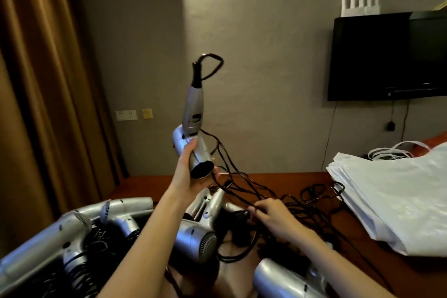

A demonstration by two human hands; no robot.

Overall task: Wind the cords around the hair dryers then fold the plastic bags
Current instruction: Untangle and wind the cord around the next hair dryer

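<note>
Hair dryer (193, 123) raised above the tabletop (290, 178), gripped round the barrel by the left hand (191, 174), handle pointing up and cord (232, 172) looping off the handle end, then trailing down to the right. Right hand (271, 213) lower and to the right of the left, fingers curled and pinching several dark strands at once. Below both hands, more silver hair dryers (196, 242) piled with loose cords (312, 201) crossing one another. Plastic bags (391, 198) stacked flat, well to the right of the right hand, not yet touched. Judged risks: strands in the right hand likely belonging to more than one dryer, so winding could drag a neighbour off the pile or tighten a knot; held dryer gripped only at the barrel, so a snagged cord could twist it loose.
</note>
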